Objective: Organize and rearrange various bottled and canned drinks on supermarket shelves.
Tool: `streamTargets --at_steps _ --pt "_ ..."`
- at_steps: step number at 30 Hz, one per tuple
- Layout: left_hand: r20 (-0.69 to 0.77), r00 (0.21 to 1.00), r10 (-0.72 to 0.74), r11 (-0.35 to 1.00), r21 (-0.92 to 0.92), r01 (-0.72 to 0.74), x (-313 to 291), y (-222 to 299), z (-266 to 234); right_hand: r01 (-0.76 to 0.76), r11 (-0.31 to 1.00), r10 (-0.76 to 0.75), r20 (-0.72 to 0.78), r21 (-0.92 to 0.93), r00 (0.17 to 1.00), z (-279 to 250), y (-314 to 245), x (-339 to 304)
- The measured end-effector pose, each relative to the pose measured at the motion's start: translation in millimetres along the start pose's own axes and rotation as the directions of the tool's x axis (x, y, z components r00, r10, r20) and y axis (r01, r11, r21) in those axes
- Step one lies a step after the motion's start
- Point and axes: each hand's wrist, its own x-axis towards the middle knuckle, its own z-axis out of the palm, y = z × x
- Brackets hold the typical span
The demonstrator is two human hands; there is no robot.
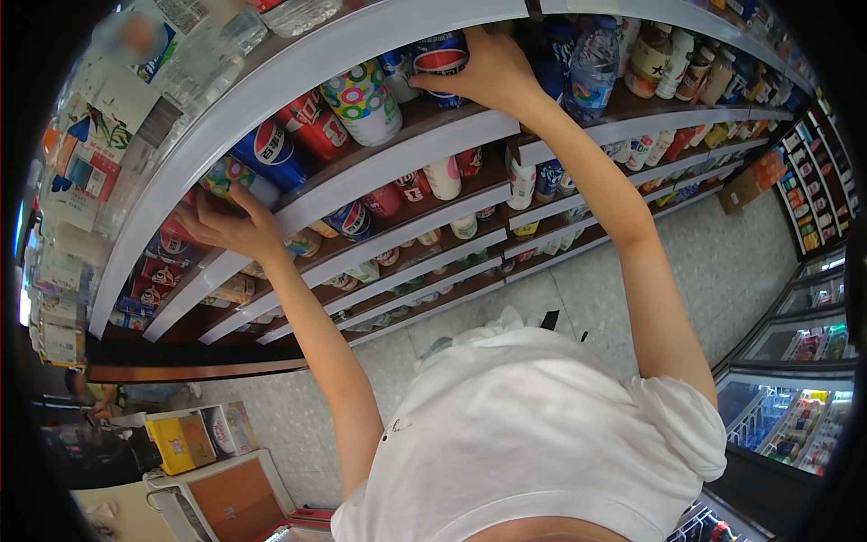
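Head view: right hand (488,72) is clasped around a blue-and-red can (440,56) on the far shelf (470,126); left hand (230,221) rests spread on a colourful can (237,176) further left.

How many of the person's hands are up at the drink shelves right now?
2. The right hand grips a blue and red can on an upper shelf. The left hand rests lower left, on a shelf edge beside a colourful bottle. No other hands show.
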Motion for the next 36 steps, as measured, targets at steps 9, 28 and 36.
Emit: streamTargets --at_steps 9,28,36 --pt "-0.032 0.999 0.023 0.999 -0.03 -0.024 1.9 -1.1 0.8 0.084 0.926 0.019 -0.268 0.368 0.963 -11.5 5.1 -34.8" --pt "0.479 0.849 -0.222 0.975 0.119 0.188 -141.5 13.3 -98.1 -0.307 0.743 0.373 0.012 0.594 0.928 3.9 -10.0 -176.6" --pt "0.802 0.227 -0.552 0.753 0.363 0.55 -265.9 -59.5 -208.7 -0.345 0.697 0.244 0.244 0.629 0.939 51.3 -68.0 -202.6"
